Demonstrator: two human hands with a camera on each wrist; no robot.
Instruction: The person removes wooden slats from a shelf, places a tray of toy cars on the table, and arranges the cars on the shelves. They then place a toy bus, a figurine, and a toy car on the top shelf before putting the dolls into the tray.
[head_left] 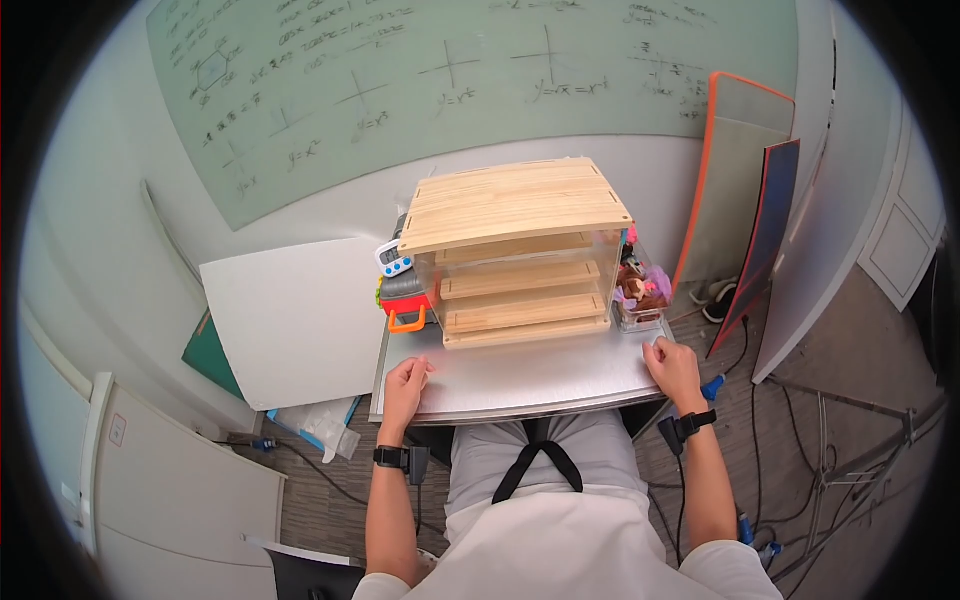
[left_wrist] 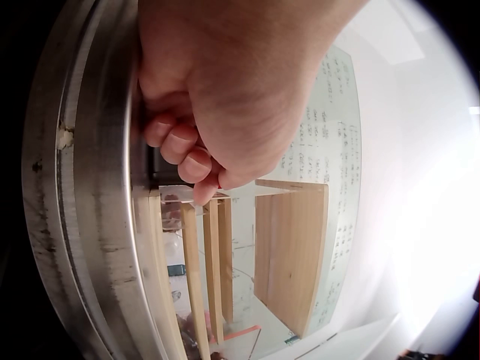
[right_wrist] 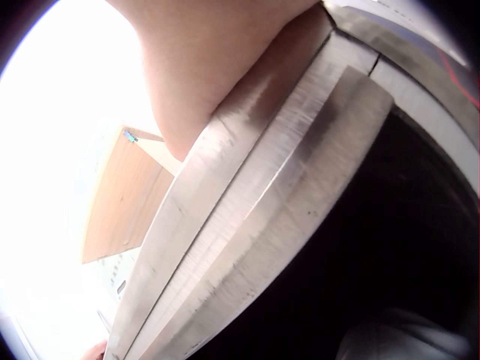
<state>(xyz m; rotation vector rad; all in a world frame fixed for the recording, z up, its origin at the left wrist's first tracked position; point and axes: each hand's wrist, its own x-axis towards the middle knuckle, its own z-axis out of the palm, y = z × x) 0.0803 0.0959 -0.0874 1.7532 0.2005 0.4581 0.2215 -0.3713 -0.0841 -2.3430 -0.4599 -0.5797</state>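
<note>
My left hand [head_left: 406, 384] rests at the front left of the metal-topped table [head_left: 535, 383]. Its fingers [left_wrist: 180, 142] are loosely curled and hold nothing. Over at the front right edge lies my right hand [head_left: 674, 368], fingers bent in and nothing seen in it; the right wrist view shows only its heel against the table rim. Between and beyond the hands stands a small wooden shelf unit [head_left: 515, 203] with clear side panels and several boards, its front facing me. Both hands are apart from it.
Left of the shelf sit a white timer [head_left: 393, 259] and a red case with an orange handle [head_left: 408, 321]. A clear bin [head_left: 641, 318] of plush toys stands at its right. A white board [head_left: 300, 325] leans at the left; cables [head_left: 757, 440] run on the floor.
</note>
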